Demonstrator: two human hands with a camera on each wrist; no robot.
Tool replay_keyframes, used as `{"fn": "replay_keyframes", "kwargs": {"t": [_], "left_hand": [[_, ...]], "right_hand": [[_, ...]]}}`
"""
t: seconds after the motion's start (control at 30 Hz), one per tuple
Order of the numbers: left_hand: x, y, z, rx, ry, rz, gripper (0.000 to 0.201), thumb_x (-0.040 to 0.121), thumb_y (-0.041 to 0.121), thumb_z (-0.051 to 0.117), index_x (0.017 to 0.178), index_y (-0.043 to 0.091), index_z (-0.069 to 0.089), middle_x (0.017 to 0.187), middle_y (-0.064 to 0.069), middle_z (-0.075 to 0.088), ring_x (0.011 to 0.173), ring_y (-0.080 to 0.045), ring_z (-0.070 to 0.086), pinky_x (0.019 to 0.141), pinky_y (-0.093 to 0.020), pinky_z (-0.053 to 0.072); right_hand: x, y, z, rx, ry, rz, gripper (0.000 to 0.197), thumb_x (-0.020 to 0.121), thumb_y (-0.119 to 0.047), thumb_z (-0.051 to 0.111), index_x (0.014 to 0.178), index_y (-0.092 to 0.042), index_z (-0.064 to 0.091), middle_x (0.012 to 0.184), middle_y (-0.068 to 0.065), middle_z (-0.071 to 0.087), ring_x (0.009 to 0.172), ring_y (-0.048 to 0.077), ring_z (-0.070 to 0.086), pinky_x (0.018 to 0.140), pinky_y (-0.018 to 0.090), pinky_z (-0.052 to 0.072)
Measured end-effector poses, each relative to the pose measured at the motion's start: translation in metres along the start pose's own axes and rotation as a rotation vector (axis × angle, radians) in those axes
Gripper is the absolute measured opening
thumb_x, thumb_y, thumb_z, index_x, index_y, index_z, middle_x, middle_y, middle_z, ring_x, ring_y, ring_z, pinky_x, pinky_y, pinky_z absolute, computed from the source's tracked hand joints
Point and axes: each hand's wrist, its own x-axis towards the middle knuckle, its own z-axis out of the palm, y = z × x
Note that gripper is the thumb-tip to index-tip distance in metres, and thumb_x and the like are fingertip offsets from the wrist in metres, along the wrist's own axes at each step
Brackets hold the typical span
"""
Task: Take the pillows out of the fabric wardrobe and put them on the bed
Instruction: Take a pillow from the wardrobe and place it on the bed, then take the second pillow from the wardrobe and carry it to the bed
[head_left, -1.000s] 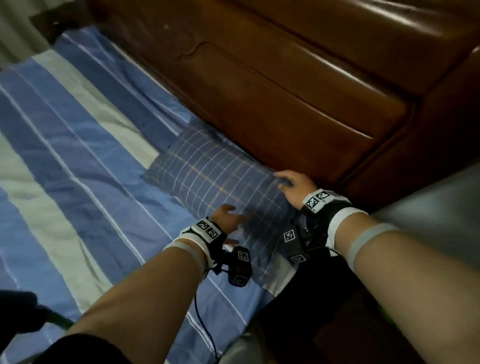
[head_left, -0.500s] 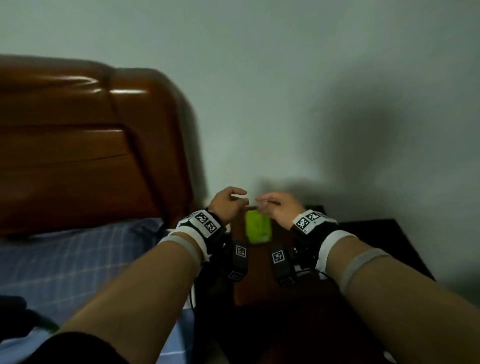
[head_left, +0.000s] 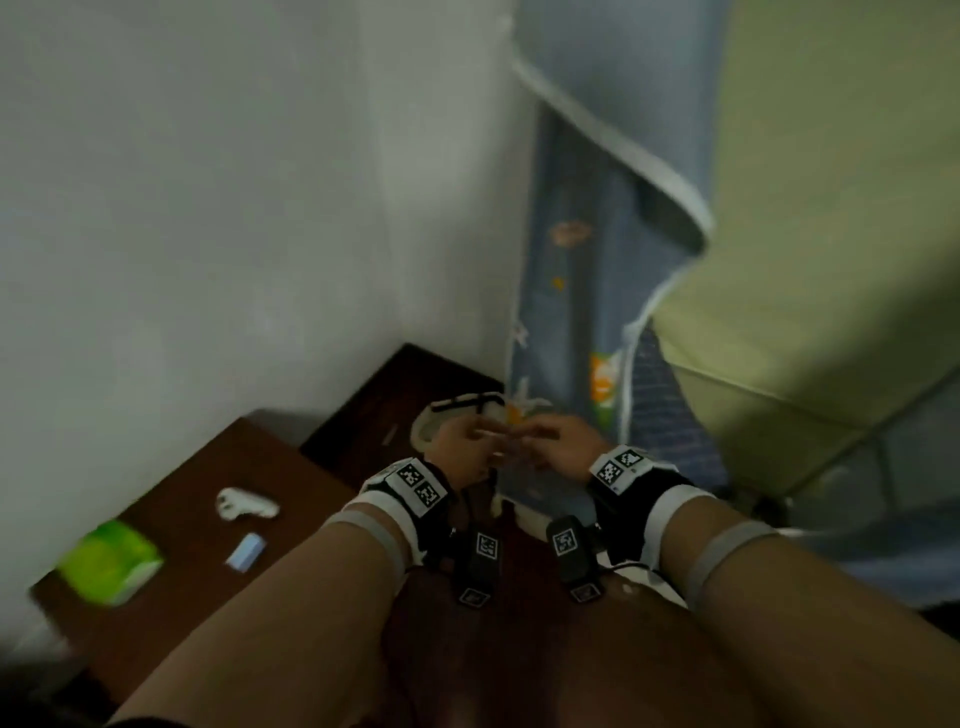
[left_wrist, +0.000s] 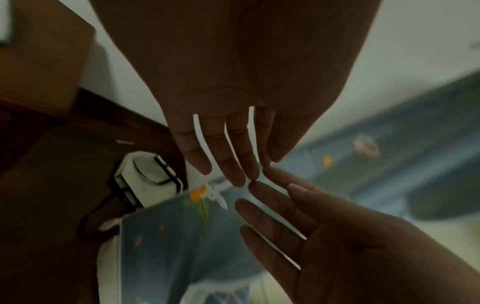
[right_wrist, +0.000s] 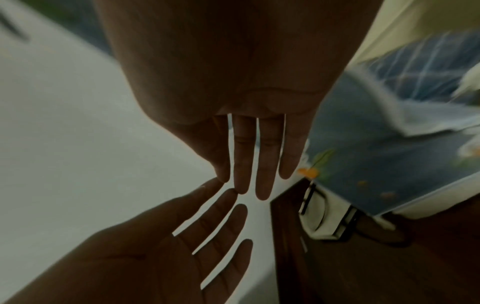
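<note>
Both your hands empty: left hand and right hand fingers straight, slightly spread, tips touching. Plaid pillow at 3 o'clock inside wardrobe, under green bundle. Yank it, bundle probably slides out; drooping flap could snag.

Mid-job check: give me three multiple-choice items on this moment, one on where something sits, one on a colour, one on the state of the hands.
1. Where is the green packet?
A. on the brown bedside cabinet
B. inside the wardrobe
C. in a hand

2. What colour is the wardrobe's hanging front flap?
A. red
B. blue with small prints
C. black

3. How are the left hand and right hand?
A. both gripping a pillow
B. both fists
C. open, fingertips meeting

Answers: 1 A, it lies near the cabinet's left edge. 2 B, the head view shows blue fabric. 3 C, the wrist views show straight fingers holding nothing.
</note>
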Motion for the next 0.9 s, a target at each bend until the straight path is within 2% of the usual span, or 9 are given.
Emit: {"fn": "replay_keyframes", "kwargs": {"t": [0.07, 0.23, 0.33, 0.4, 0.47, 0.57, 0.73, 0.87, 0.9], "left_hand": [[0.014, 0.011, 0.048, 0.097, -0.104, 0.006, 0.010, 0.089, 0.014, 0.065, 0.096, 0.008, 0.069, 0.076, -0.008, 0.071, 0.071, -0.023, 0.069, 0.049, -0.021, 0.046], [0.034, 0.037, 0.143, 0.233, -0.309, 0.063, 0.013, 0.096, 0.009, 0.057, 0.105, 0.003, 0.065, 0.077, -0.008, 0.065, 0.064, -0.014, 0.064, 0.050, -0.018, 0.047], [0.054, 0.040, 0.188, 0.239, -0.349, 0.035, 0.020, 0.097, 0.013, 0.057, 0.112, 0.004, 0.066, 0.090, -0.013, 0.069, 0.084, -0.027, 0.070, 0.067, -0.032, 0.055], [0.072, 0.038, 0.215, 0.257, -0.352, 0.028, 0.022, 0.096, 0.014, 0.057, 0.114, 0.004, 0.067, 0.100, -0.019, 0.069, 0.095, -0.033, 0.069, 0.081, -0.043, 0.057], [0.096, 0.040, 0.238, 0.247, -0.353, 0.014, 0.024, 0.094, 0.012, 0.059, 0.115, 0.003, 0.066, 0.099, -0.019, 0.067, 0.089, -0.032, 0.067, 0.085, -0.047, 0.058], [0.143, 0.043, 0.264, 0.227, -0.359, -0.019, 0.026, 0.091, 0.014, 0.061, 0.116, 0.006, 0.059, 0.104, -0.012, 0.064, 0.088, -0.028, 0.064, 0.083, -0.044, 0.056], [0.222, 0.038, 0.292, 0.169, -0.299, -0.137, 0.057, 0.073, 0.031, 0.077, 0.119, 0.011, 0.049, 0.124, -0.014, 0.059, 0.111, -0.031, 0.061, 0.100, -0.055, 0.051], [0.256, 0.041, 0.309, 0.077, -0.164, -0.257, 0.078, 0.081, 0.019, 0.078, 0.142, 0.009, 0.031, 0.134, -0.018, 0.051, 0.122, -0.036, 0.055, 0.104, -0.054, 0.048], [0.265, 0.037, 0.312, 0.075, -0.120, -0.280, 0.083, 0.080, 0.020, 0.078, 0.145, 0.010, 0.027, 0.140, -0.020, 0.048, 0.125, -0.037, 0.053, 0.105, -0.053, 0.047]], "right_hand": [[-0.019, 0.035, -0.038, 0.083, 0.068, 0.078, 0.023, 0.099, -0.001, 0.056, 0.115, -0.001, 0.073, 0.111, 0.025, 0.072, 0.099, 0.037, 0.068, 0.094, 0.048, 0.057], [-0.051, 0.114, -0.108, 0.370, 0.270, 0.262, 0.028, 0.100, 0.008, 0.048, 0.081, -0.002, 0.066, 0.061, 0.016, 0.068, 0.051, 0.028, 0.065, 0.054, 0.029, 0.053], [-0.054, 0.152, -0.135, 0.437, 0.353, 0.368, 0.029, 0.095, 0.009, 0.051, 0.080, -0.007, 0.070, 0.076, 0.021, 0.072, 0.062, 0.032, 0.073, 0.065, 0.035, 0.063], [-0.057, 0.165, -0.153, 0.449, 0.356, 0.415, 0.028, 0.096, 0.013, 0.048, 0.081, -0.003, 0.066, 0.076, 0.019, 0.066, 0.053, 0.021, 0.072, 0.047, 0.025, 0.058], [-0.052, 0.179, -0.174, 0.451, 0.366, 0.464, 0.018, 0.096, 0.014, 0.048, 0.096, 0.007, 0.065, 0.075, 0.015, 0.064, 0.047, 0.018, 0.068, 0.038, 0.018, 0.049], [-0.026, 0.199, -0.207, 0.466, 0.410, 0.518, 0.027, 0.098, 0.009, 0.046, 0.119, 0.013, 0.063, 0.076, 0.015, 0.063, 0.057, 0.020, 0.063, 0.050, 0.023, 0.048], [0.028, 0.228, -0.252, 0.400, 0.440, 0.626, 0.026, 0.100, 0.002, 0.050, 0.120, 0.003, 0.066, 0.078, 0.012, 0.060, 0.067, 0.023, 0.057, 0.062, 0.030, 0.045], [0.074, 0.264, -0.282, 0.342, 0.415, 0.642, 0.034, 0.095, -0.010, 0.064, 0.125, 0.004, 0.064, 0.106, 0.018, 0.063, 0.097, 0.031, 0.061, 0.098, 0.051, 0.053], [0.086, 0.274, -0.289, 0.339, 0.385, 0.657, 0.041, 0.093, -0.015, 0.068, 0.129, 0.002, 0.063, 0.114, 0.018, 0.064, 0.102, 0.033, 0.063, 0.099, 0.052, 0.053]]}}
